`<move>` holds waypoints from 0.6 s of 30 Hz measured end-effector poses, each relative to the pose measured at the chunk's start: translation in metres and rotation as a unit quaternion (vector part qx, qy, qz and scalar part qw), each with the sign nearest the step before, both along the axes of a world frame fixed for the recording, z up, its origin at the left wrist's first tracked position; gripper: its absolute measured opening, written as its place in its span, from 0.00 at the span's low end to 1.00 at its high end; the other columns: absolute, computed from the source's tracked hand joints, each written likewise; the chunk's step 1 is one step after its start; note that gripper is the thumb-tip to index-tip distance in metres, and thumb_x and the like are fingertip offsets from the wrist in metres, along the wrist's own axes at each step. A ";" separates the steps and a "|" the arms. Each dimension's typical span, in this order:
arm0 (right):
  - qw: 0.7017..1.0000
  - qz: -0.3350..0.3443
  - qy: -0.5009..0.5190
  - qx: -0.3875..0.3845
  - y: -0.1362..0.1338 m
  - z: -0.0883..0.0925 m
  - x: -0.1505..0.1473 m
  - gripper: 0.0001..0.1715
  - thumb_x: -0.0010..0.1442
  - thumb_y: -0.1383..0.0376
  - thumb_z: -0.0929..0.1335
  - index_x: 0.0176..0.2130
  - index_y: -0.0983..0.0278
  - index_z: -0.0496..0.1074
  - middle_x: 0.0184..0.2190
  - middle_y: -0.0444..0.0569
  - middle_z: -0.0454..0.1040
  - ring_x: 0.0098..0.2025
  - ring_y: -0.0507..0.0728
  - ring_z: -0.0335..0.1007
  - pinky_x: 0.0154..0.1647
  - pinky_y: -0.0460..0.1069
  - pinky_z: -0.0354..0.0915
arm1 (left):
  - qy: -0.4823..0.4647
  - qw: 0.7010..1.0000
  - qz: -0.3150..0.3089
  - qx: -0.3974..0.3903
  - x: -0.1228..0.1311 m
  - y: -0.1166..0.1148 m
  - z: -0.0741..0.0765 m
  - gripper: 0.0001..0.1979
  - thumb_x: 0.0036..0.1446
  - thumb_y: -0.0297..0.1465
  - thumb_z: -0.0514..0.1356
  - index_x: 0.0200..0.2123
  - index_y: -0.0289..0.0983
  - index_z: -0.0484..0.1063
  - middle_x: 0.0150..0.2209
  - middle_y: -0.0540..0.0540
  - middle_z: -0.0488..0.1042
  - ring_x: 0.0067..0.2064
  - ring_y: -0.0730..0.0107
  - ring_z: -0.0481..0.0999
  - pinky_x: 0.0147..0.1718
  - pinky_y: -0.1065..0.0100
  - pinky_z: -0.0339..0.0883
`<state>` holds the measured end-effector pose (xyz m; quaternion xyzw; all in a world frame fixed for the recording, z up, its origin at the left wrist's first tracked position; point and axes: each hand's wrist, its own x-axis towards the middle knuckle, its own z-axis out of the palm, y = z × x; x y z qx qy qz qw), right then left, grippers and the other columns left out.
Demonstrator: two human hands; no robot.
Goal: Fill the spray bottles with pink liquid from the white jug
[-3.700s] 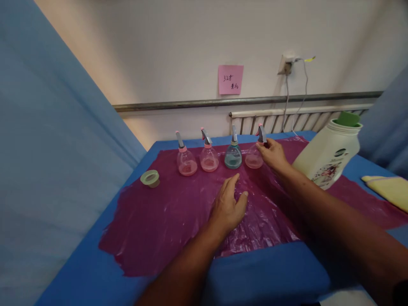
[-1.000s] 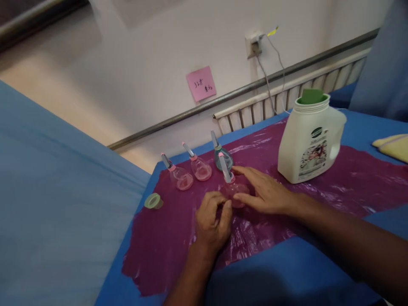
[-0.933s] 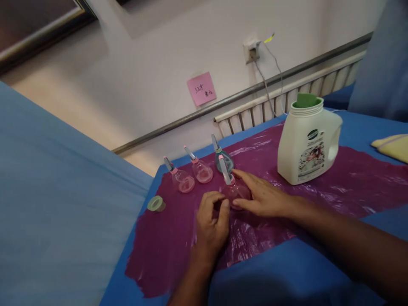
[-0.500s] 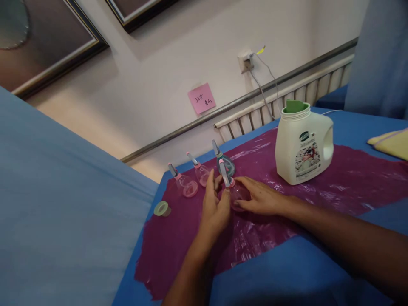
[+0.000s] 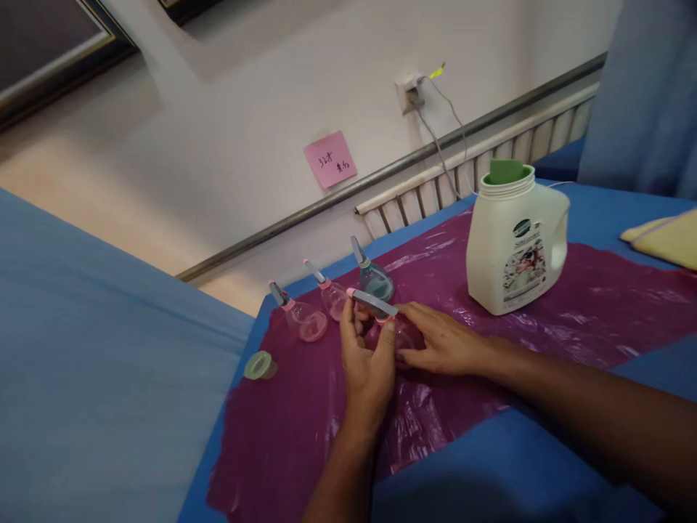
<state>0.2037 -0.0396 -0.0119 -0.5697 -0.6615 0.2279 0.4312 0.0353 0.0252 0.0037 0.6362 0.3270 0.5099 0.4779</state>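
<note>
Both my hands are on a clear, round-bodied bottle (image 5: 409, 335) with a pink collar and a long grey top piece with a pink tip. My left hand (image 5: 367, 363) is closed around its neck and near side, thumb at the collar. On the body's right side, my right hand (image 5: 443, 338) grips it with fingers and thumb. Part of the body is hidden by my fingers. Beyond stand a similar pink-collared bottle (image 5: 308, 323), another pink one (image 5: 333, 296) and a green-tinted bottle (image 5: 377, 282). A pale green cup-like cap (image 5: 261, 365) lies at the left.
A purple plastic sheet (image 5: 294, 436) covers much of the blue table (image 5: 457, 472). At the right stands a cream jug (image 5: 506, 254) with a green piece in its mouth, beside a yellow cloth (image 5: 667, 238). A blue curtain (image 5: 98, 363) hangs left; a radiator (image 5: 430, 200) runs behind.
The held bottle's grey top piece has gone from nearly upright to slanting left, its pink tip now by my left fingers. The view has shifted slightly; the other bottles stand as before.
</note>
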 end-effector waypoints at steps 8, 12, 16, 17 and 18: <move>1.000 -0.004 -0.007 0.013 -0.002 -0.005 -0.001 0.39 0.66 0.57 0.78 0.70 0.59 0.71 0.65 0.61 0.78 0.64 0.70 0.77 0.67 0.67 0.72 | -0.025 0.998 -0.053 -0.034 -0.003 -0.010 0.000 0.41 0.75 0.44 0.70 0.84 0.55 0.58 0.72 0.39 0.78 0.69 0.54 0.82 0.72 0.52 0.73; 1.000 -0.005 0.001 0.004 -0.002 -0.007 -0.001 0.39 0.67 0.56 0.78 0.71 0.60 0.70 0.65 0.62 0.78 0.63 0.71 0.79 0.66 0.67 0.73 | -0.052 0.997 -0.027 -0.041 0.002 -0.008 0.000 0.44 0.70 0.41 0.76 0.82 0.52 0.61 0.66 0.40 0.82 0.66 0.56 0.84 0.69 0.53 0.75; 1.000 -0.004 0.010 0.008 -0.002 -0.008 -0.002 0.37 0.67 0.55 0.77 0.70 0.59 0.71 0.64 0.61 0.79 0.62 0.71 0.80 0.64 0.68 0.74 | -0.048 0.998 0.019 -0.030 0.007 -0.008 0.000 0.44 0.64 0.39 0.78 0.78 0.50 0.66 0.59 0.42 0.82 0.63 0.58 0.83 0.67 0.55 0.75; 1.000 -0.004 0.011 0.009 -0.002 -0.008 -0.002 0.36 0.67 0.56 0.77 0.69 0.59 0.71 0.64 0.61 0.80 0.62 0.71 0.80 0.64 0.67 0.74 | -0.045 0.998 0.029 -0.028 0.008 -0.009 0.001 0.43 0.63 0.38 0.79 0.77 0.49 0.67 0.58 0.42 0.82 0.62 0.59 0.83 0.67 0.55 0.75; 1.000 -0.003 0.012 0.009 -0.003 -0.008 -0.002 0.36 0.67 0.56 0.77 0.69 0.59 0.71 0.63 0.61 0.80 0.61 0.70 0.80 0.64 0.67 0.74 | -0.042 0.998 0.036 -0.026 0.009 -0.009 0.001 0.43 0.63 0.38 0.79 0.77 0.49 0.68 0.58 0.42 0.81 0.61 0.60 0.83 0.66 0.56 0.75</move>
